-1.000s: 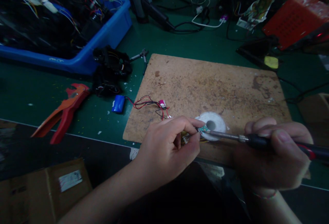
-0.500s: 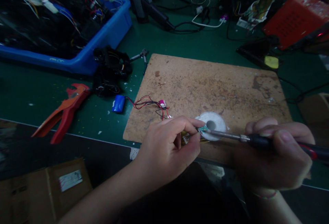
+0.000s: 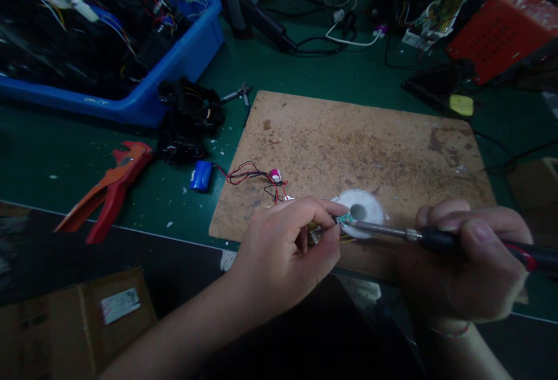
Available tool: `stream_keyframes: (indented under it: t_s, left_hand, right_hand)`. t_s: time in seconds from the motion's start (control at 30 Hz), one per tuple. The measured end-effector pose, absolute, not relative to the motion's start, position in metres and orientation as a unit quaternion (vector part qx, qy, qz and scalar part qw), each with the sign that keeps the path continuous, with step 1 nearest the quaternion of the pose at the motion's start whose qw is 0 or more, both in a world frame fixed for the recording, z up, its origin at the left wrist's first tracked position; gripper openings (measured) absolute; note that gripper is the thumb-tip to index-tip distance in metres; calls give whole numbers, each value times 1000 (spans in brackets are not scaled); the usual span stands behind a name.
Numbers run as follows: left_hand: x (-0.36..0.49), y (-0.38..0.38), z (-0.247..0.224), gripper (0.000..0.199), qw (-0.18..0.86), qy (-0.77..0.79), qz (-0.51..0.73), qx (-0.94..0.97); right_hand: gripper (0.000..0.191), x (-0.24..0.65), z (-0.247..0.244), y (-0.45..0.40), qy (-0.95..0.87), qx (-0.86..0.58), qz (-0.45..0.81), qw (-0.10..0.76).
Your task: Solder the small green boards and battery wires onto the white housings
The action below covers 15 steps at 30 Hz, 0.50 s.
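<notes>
Pinched between the thumb and forefinger of my left hand is a small green circuit board. My right hand is closed around the handle of a soldering iron, whose tip meets the board. Under the board lies a white spool with a grey hub. Red and black wires run from a blue battery pack to near my left hand, past a small magenta-and-white part. My left fingers partly hide the board and the wires by it.
A stained wooden board lies on the green table. Red-handled cutters and black housings sit at left, near a full blue bin. At right stand a red box and an iron stand with yellow sponge.
</notes>
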<state>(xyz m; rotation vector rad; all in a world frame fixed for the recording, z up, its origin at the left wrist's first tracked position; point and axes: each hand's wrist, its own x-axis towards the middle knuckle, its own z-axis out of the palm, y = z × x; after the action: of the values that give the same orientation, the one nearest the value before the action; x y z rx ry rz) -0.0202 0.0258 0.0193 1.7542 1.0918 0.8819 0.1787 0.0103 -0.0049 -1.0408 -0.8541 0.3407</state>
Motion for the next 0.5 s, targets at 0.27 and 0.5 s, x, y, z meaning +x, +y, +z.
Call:
stream_keyframes:
  t_s: [0.27,0.5]
  left_hand:
    - [-20,25,19,16,433,443,353,701]
    - [-19,27,20,16,429,445,353,703]
  right_hand:
    - [13,185,-13,9,-423,-452,149,771]
    - [13,182,-11,8,-408,-467,149,771]
